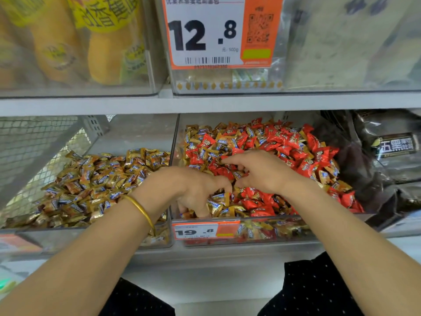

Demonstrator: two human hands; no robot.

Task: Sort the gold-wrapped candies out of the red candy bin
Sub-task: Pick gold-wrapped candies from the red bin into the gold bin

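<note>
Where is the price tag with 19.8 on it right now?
In the head view, the 19.8 price tag sits on the front wall of the red candy bin, at its left end, just below the left hand.

Price tags and a package name.
The upper price tag point(205, 33) reads "12.8" with "元/500g" beneath; the lower price tag point(196, 231) on the red candy bin's point(296, 238) front reads "19.8"; a dark package point(396, 144) shows "五黑".

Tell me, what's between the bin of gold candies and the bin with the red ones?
Only clear plastic bin walls stand between the gold candies and the red candy bin. The head view shows this.
</note>
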